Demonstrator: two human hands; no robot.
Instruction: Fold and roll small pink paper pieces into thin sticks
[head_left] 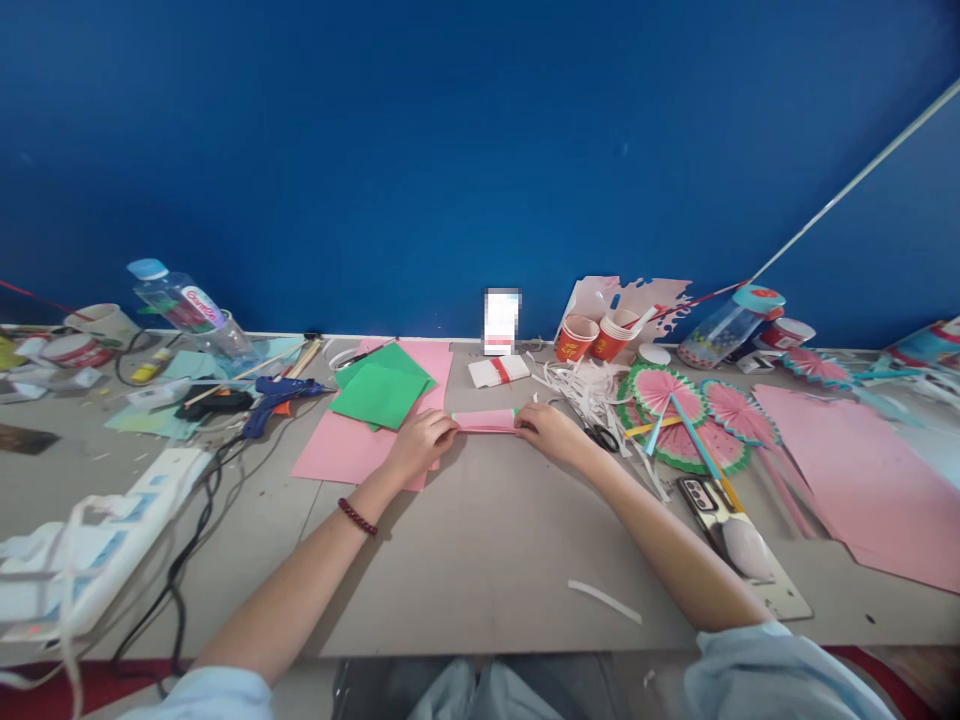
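Left hand (420, 440), right hand (547, 430) — fingers curled inward.

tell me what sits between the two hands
Head view: a folded pink paper strip spans the gap, left hand and right hand pinching its ends.

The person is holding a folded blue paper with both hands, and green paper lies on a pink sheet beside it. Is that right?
Not quite. The folded paper is pink, not blue. The head view shows the left hand and the right hand holding its ends, and the green paper does lie on the pink sheet beside it.
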